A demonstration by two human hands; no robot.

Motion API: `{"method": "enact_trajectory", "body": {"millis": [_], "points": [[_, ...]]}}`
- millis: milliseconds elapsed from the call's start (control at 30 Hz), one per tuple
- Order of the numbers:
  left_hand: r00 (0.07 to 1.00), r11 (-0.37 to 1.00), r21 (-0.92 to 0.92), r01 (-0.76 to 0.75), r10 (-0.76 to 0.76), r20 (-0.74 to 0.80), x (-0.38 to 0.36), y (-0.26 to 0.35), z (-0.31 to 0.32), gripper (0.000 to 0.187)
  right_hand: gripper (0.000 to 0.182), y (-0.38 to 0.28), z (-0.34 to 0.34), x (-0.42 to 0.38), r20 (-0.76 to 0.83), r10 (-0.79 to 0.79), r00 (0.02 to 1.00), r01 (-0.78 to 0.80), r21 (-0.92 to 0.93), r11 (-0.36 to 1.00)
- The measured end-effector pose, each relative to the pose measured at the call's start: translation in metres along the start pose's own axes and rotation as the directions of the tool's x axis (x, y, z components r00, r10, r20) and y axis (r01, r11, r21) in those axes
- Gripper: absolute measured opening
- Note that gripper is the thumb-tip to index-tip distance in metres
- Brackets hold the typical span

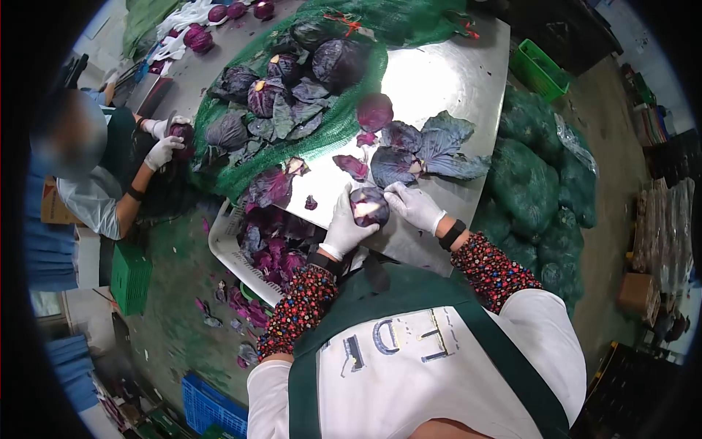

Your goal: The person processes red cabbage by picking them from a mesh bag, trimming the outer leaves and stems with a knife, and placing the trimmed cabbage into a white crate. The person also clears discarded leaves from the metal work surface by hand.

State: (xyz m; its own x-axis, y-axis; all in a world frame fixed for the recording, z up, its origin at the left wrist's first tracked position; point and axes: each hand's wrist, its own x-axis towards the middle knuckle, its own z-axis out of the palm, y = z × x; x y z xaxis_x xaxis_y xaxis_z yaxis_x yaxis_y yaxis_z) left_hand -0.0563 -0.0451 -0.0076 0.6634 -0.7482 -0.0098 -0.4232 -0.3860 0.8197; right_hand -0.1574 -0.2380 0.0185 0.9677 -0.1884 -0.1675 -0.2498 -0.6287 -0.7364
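Observation:
A small red cabbage [371,212] with its pale cut stem end turned up is held at the near edge of the metal table. My left hand [346,228], in a white glove, wraps around its left side. On its right side, the curled fingers of my gloved right hand [417,208] grip the cabbage's edge; whether a leaf is pinched there is hidden. Just beyond lie a cabbage with spread outer leaves [395,167], a peeled purple cabbage [374,112] and a loose purple leaf [351,167].
A green mesh sack [365,88] spills several cabbages on the steel table [479,80]. Below its left edge, a white crate [227,245] holds purple leaves. Stuffed green sacks [523,175] stand at right. Across the left side, a co-worker's gloved hands [164,150] hold a cabbage.

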Motion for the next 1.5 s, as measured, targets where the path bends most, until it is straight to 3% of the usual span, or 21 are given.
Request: {"method": "enact_trajectory", "body": {"millis": [67, 200, 267, 333, 400, 467, 533, 567, 600, 667, 733, 800, 933, 967, 1000, 1067, 1200, 1267, 1300, 1400, 1500], "points": [[0.998, 0.997, 0.078, -0.008, 0.004, 0.059, -0.001, 0.003, 0.005, 0.116, 0.046, -0.009, -0.005, -0.006, -0.032, -0.032, 0.999, 0.03, -0.067, 0.997], [0.977, 0.992, 0.075, 0.099, -0.111, 0.18, 0.008, -0.001, 0.005, 0.121, 0.053, -0.029, -0.015, -0.006, 0.162, 0.014, 0.987, 0.027, -0.249, 0.968], [0.983, 0.996, 0.081, 0.04, -0.054, 0.174, 0.008, 0.0, 0.005, 0.123, 0.054, -0.014, 0.0, 0.002, -0.026, -0.302, 0.953, 0.276, -0.339, 0.9], [0.986, 0.991, 0.135, -0.01, -0.013, 0.164, 0.009, 0.002, 0.004, 0.123, 0.052, -0.019, -0.003, 0.014, -0.075, -0.387, 0.919, 0.318, -0.44, 0.84], [0.972, 0.992, 0.114, 0.056, -0.08, 0.219, 0.014, 0.005, 0.0, 0.12, 0.047, -0.027, -0.014, 0.02, 0.202, -0.062, 0.977, 0.145, -0.427, 0.893], [0.952, 0.989, 0.126, 0.077, -0.111, 0.287, 0.019, 0.008, -0.003, 0.118, 0.041, -0.008, -0.002, 0.034, 0.153, -0.08, 0.985, 0.142, -0.45, 0.882], [0.982, 0.98, 0.192, -0.043, 0.007, 0.187, 0.023, 0.0, 0.003, 0.114, 0.038, 0.011, 0.007, 0.052, 0.099, -0.254, 0.962, 0.269, -0.509, 0.818], [0.987, 0.996, 0.057, -0.063, 0.053, 0.153, 0.027, -0.003, 0.006, 0.109, 0.037, 0.013, 0.003, 0.056, 0.079, -0.194, 0.978, 0.208, -0.461, 0.863], [0.987, 0.996, 0.058, -0.067, 0.058, 0.153, 0.028, 0.002, 0.005, 0.109, 0.037, 0.01, -0.004, 0.056, 0.062, -0.29, 0.955, 0.274, -0.557, 0.784], [0.906, 0.907, 0.19, -0.376, 0.316, 0.283, 0.03, 0.015, 0.006, 0.105, 0.031, 0.025, -0.009, 0.068, -0.024, 0.025, 0.999, -0.035, -0.537, 0.843], [0.909, 0.875, 0.268, -0.403, 0.349, 0.228, 0.012, 0.034, 0.011, 0.097, 0.038, 0.054, -0.001, 0.072, -0.075, 0.029, 0.997, -0.062, -0.5, 0.864], [0.919, 0.903, 0.175, -0.392, 0.376, 0.119, -0.005, 0.035, 0.005, 0.093, 0.042, 0.058, 0.007, 0.067, -0.165, 0.111, 0.98, -0.174, -0.443, 0.88], [0.989, 0.986, 0.157, -0.048, 0.068, -0.13, -0.03, 0.016, -0.01, 0.097, 0.043, 0.063, 0.026, 0.069, -0.245, 0.211, 0.946, -0.293, -0.372, 0.881], [0.985, 0.982, 0.18, 0.056, -0.025, -0.173, -0.031, 0.016, -0.013, 0.1, 0.045, 0.089, 0.041, 0.075, -0.21, 0.108, 0.972, -0.184, -0.384, 0.905], [0.98, 0.986, 0.104, 0.127, -0.109, -0.167, -0.028, 0.016, -0.016, 0.095, 0.049, 0.054, 0.024, 0.065, -0.198, 0.258, 0.946, -0.304, -0.264, 0.915], [0.983, 0.968, 0.221, 0.122, -0.087, -0.163, -0.019, 0.017, -0.017, 0.097, 0.057, 0.028, 0.022, 0.045, -0.204, 0.172, 0.964, -0.205, -0.157, 0.966], [0.97, 0.984, 0.156, 0.083, -0.044, -0.238, -0.005, 0.006, 0.008, 0.102, 0.067, -0.007, 0.03, 0.003, -0.031, -0.072, 0.997, 0.065, -0.189, 0.98], [0.979, 0.982, -0.035, 0.188, -0.19, -0.078, 0.003, 0.015, 0.007, 0.105, 0.067, -0.03, 0.02, -0.006, 0.072, 0.01, 0.997, 0.009, -0.259, 0.966], [0.985, 0.993, -0.012, 0.119, -0.12, -0.128, 0.006, 0.015, 0.009, 0.101, 0.068, -0.036, 0.015, -0.009, 0.172, 0.09, 0.981, -0.029, -0.329, 0.944], [0.994, 0.973, 0.222, 0.071, -0.049, -0.102, 0.011, 0.021, 0.013, 0.097, 0.068, -0.023, 0.023, -0.011, 0.08, 0.032, 0.996, -0.007, -0.293, 0.956], [0.991, 0.971, 0.22, 0.092, -0.067, -0.119, 0.021, 0.022, 0.016, 0.087, 0.067, -0.012, 0.021, -0.011, 0.031, -0.001, 1.0, 0.009, -0.265, 0.964]]}}
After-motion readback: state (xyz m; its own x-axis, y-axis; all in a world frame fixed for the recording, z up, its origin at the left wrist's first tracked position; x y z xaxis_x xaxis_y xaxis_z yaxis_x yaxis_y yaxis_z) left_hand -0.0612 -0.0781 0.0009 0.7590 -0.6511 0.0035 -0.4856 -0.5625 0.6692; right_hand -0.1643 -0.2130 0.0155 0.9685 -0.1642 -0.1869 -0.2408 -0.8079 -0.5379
